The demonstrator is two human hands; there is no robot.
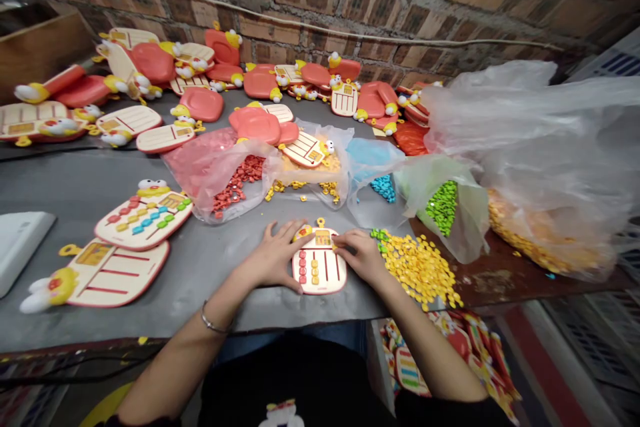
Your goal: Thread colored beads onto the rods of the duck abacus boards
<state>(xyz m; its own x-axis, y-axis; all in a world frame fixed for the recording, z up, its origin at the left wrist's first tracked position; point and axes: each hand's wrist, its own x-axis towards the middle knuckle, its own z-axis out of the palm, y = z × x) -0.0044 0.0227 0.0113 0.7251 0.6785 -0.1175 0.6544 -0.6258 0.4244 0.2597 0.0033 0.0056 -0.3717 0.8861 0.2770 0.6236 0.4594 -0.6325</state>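
Observation:
A cream toy board point(336, 277) with a red rim lies on the table in front of me. Red pieces fill its leftmost slot and yellow ones stand in the second; the two slots on the right are bare. My left hand point(280, 250) grips the board's left side, thumb at the lower edge and fingers over the yellow head at the top. At the upper right of the board, my right hand point(361, 255) is pinched on what looks like a small yellow bead point(335, 247), partly covered by the fingertips. Loose yellow beads point(420, 267) are heaped right of that hand.
Plastic bags hold red beads point(243, 180), blue beads point(383, 187) and green beads point(443, 207). A board with colored rows point(145, 220) overlaps another board point(125, 273) on the left. Several red-backed boards point(263, 82) line the brick wall. A large bag point(550, 227) stands at right.

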